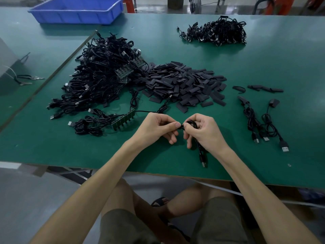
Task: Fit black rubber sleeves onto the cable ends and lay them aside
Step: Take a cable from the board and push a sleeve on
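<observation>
Both hands meet above the near middle of the green table (263, 59). My right hand (202, 129) grips a coiled black cable (200, 150), whose USB plug hangs down toward the table edge. My left hand (158, 126) pinches the cable's other end right against the right hand's fingers; what sits on that end is hidden by the fingers. A heap of flat black rubber sleeves (182, 83) lies just beyond the hands. A big pile of black cables (100, 73) lies to its left.
A strip of small boards with attached cables (123, 119) lies left of my left hand. Three cables (263, 124) lie at the right, with a few loose sleeves (265, 88) above them. A second cable pile (216, 32) sits far right; a blue bin (79, 9) far left.
</observation>
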`<state>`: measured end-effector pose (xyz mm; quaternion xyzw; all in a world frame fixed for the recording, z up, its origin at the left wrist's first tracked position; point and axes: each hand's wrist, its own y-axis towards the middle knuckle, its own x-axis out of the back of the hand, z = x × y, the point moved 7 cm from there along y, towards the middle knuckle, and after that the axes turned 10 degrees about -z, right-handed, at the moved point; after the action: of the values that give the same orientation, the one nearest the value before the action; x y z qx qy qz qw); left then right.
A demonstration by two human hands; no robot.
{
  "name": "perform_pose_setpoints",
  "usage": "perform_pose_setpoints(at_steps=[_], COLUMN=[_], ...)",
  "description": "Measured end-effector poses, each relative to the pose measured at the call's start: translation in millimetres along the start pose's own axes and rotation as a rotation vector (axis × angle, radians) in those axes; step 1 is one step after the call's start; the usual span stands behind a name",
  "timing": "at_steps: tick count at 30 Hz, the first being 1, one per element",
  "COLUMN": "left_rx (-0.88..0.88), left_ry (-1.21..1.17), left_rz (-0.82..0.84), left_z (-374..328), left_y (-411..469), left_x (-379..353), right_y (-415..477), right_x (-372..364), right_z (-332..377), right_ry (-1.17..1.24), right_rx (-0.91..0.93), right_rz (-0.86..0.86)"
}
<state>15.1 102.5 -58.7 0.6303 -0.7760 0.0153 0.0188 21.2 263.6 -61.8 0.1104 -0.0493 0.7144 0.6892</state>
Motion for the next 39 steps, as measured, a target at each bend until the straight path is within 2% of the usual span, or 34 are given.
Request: perform_pose_setpoints(at_steps=[19, 25, 28, 32, 39], left_rx=[0.004, -0.012, -0.061, -0.111, -0.112], left_ry=[0.015, -0.064, -0.131, -0.171, -0.131], left_rz=[0.003, -0.030, 0.004, 0.027, -0.029], left_z=[-0.7, -4.4, -9.9, -15.2, -12.5], left_y=[-1.9, -4.1, -7.1, -8.9, -7.4], left_x=[-0.8, 1.4, 2.8, 5.0, 6.7], right_y=[-1.9, -2.7, -2.5, -1.6, -4.5], right_x=[-1.5, 0.2, 1.9, -1.0, -4.6], right_z=[1.4, 2.1, 2.4, 3.8, 8.4], right_ry=[-0.035, 0.002, 0.006, 0.004, 0.014], right_rx=[0.000, -0.025, -0.020, -0.020, 0.009], right_rz=[0.014, -0.014, -0.039, -0.015, 0.049])
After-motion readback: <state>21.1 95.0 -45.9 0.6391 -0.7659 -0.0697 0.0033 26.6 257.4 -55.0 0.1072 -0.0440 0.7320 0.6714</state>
